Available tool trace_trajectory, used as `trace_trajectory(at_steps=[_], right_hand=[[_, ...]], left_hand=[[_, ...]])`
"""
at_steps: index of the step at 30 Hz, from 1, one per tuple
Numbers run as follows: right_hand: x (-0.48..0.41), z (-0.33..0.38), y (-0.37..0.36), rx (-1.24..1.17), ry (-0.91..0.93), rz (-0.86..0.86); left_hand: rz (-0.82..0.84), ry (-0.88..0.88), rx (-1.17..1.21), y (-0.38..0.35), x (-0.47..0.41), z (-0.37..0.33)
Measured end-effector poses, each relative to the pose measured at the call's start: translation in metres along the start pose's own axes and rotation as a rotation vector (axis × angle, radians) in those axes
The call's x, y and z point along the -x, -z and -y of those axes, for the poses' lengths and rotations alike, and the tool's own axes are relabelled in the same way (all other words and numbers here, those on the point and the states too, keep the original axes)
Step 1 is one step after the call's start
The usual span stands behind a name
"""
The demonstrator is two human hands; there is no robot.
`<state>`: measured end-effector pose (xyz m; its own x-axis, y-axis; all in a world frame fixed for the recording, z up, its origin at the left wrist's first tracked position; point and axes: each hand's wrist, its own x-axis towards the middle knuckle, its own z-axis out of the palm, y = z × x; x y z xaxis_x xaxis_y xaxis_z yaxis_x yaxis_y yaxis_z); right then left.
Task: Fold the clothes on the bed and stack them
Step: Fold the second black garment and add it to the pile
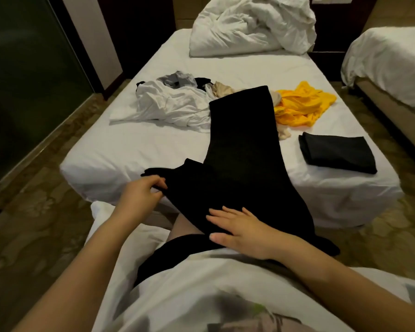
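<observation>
Pinching the near left edge of the black garment (240, 144) with the left hand (143, 189), fingers (158, 182) curled onto the cloth. Pressing the same garment down with the right hand (240, 232), laid flat, straight, grasping nothing. Stretched lengthwise from the middle of the bed (120, 149) toward the wearer, near end draped off the mattress edge onto the lap, far end lying over part of the white garment (170, 104) and just beside the beige piece (222, 88).

Judged risks:
- Sliding toward the floor if released by both hands at once, given the overhang on the near side.
- Folding crooked, with the left edge bunched and the far end resting on lumpy cloth rather than flat sheet.
- Dragging the white garment and the beige piece along when pulling the black one nearer, scattering the unfolded heap.
- Landing the finished fold askew on the folded black piece (337, 154), near the right side of the bed, and toppling the stack.

Counted:
- Two hands, both on one black garment.
- One folded black piece, apart from the heap.
- Unfolded: one white garment, one yellow garment (300, 106), one grey item (177, 79). Beige showing in two spots, one piece or two impossible to tell.
- One crumpled duvet (249, 22) at the far end.
- One second bed (388, 58) to the right.
</observation>
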<state>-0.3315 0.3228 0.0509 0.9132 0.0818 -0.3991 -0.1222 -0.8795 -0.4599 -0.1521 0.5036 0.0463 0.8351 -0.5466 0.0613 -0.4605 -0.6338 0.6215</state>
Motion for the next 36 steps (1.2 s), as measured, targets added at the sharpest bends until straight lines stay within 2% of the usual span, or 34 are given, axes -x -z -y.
trace_trajectory(at_steps=[1,3,5,7,9,12,17,19,22,24,27,29,32,36], right_hand=[[0.002,0.0,-0.002,-0.019,0.006,0.013],[0.006,-0.001,-0.002,-0.041,0.016,0.024],[0.009,0.0,-0.002,-0.055,0.025,0.028],[0.012,-0.001,-0.001,-0.157,0.035,-0.009],[0.017,-0.005,0.0,-0.254,0.048,-0.039],[0.021,-0.011,0.0,-0.219,0.027,-0.019],[0.025,-0.01,0.009,-0.28,0.023,0.043],[0.023,-0.015,0.019,-0.412,-0.012,-0.055],[0.017,-0.035,0.032,-0.52,-0.108,-0.316],[0.018,-0.045,0.037,-0.489,-0.145,-0.365],[0.024,-0.05,0.031,-0.392,-0.16,-0.276],[0.029,-0.048,0.023,-0.273,-0.131,-0.236],[0.035,-0.044,0.012,-0.12,-0.063,-0.232],[0.044,-0.043,0.005,-0.042,-0.025,-0.204]], left_hand=[[-0.072,-0.057,0.009,0.002,0.0,-0.012],[-0.153,-0.304,0.033,0.0,0.002,-0.046],[0.015,-0.591,0.055,-0.011,0.009,-0.081],[0.19,-0.751,0.034,-0.03,0.015,-0.098],[0.252,-0.688,0.063,-0.045,0.015,-0.09],[0.366,-0.476,0.164,-0.056,0.016,-0.066],[0.403,-0.436,-0.003,-0.066,0.022,-0.051],[0.363,-0.482,-0.058,-0.069,0.023,-0.044],[0.371,-0.543,-0.056,-0.067,0.024,-0.042],[0.395,-0.56,-0.048,-0.065,0.024,-0.042],[0.395,-0.618,-0.073,-0.062,0.022,-0.043],[0.432,-0.595,-0.09,-0.062,0.023,-0.043],[0.544,-0.57,-0.119,-0.061,0.024,-0.042],[0.655,-0.612,-0.233,-0.059,0.022,-0.039]])
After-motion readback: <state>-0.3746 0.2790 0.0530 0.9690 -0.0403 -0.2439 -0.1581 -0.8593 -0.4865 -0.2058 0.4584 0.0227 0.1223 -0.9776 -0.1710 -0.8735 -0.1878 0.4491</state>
